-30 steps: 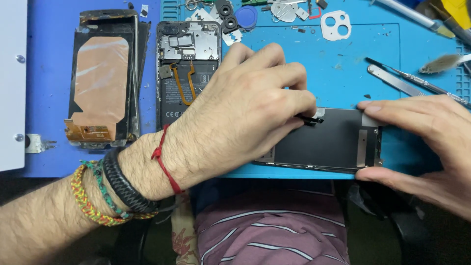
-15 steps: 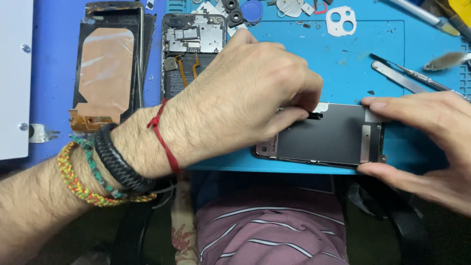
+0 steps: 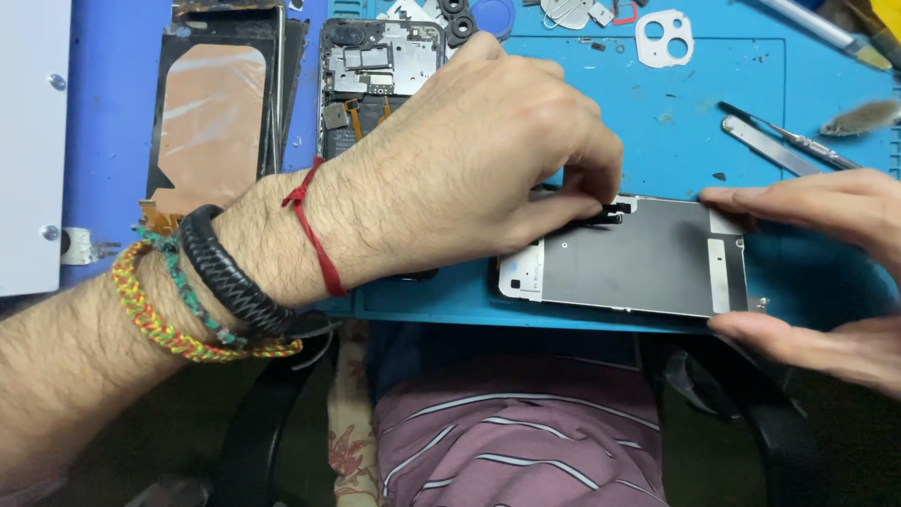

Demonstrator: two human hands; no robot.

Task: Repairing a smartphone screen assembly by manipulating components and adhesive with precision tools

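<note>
A phone screen assembly [image 3: 638, 258] lies back side up on the blue work mat [image 3: 751, 84], near its front edge; a grey metal plate covers its back. My left hand [image 3: 479, 160] reaches across it, thumb and fingertips pinched on a small black flex part [image 3: 608, 208] at the assembly's top edge. My right hand [image 3: 826, 272] steadies the assembly's right end, fingers on the upper corner and thumb under the lower corner. My left wrist wears a red string, a black braided band and coloured bracelets.
An opened phone body [image 3: 375, 80] with exposed boards lies at the back, beside a frame with a copper-coloured sheet [image 3: 211, 113]. Metal tweezers [image 3: 788, 136], a flat pry tool [image 3: 765, 148], a white camera bezel [image 3: 664, 39] and small parts sit on the mat. A white panel [image 3: 28, 141] is at left.
The view has shifted slightly. My left hand's fingertips have closed tighter on the black flex part at the assembly's top edge. My right hand keeps its hold on the right end.
</note>
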